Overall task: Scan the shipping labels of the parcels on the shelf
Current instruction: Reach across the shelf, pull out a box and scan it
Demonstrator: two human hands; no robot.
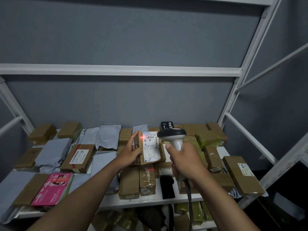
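Note:
My left hand holds a small brown cardboard parcel tilted up above the shelf, fingers along its left side. Its white shipping label faces me, and a red scan light glows at the label's upper left. My right hand grips the handle of a white and black barcode scanner, whose head sits just right of the label. The scanner's cable hangs down past my right wrist.
The white shelf carries several brown boxes, grey mailer bags and a pink box at the front left. A labelled box lies at the right. White uprights frame both sides; more parcels fill the shelf below.

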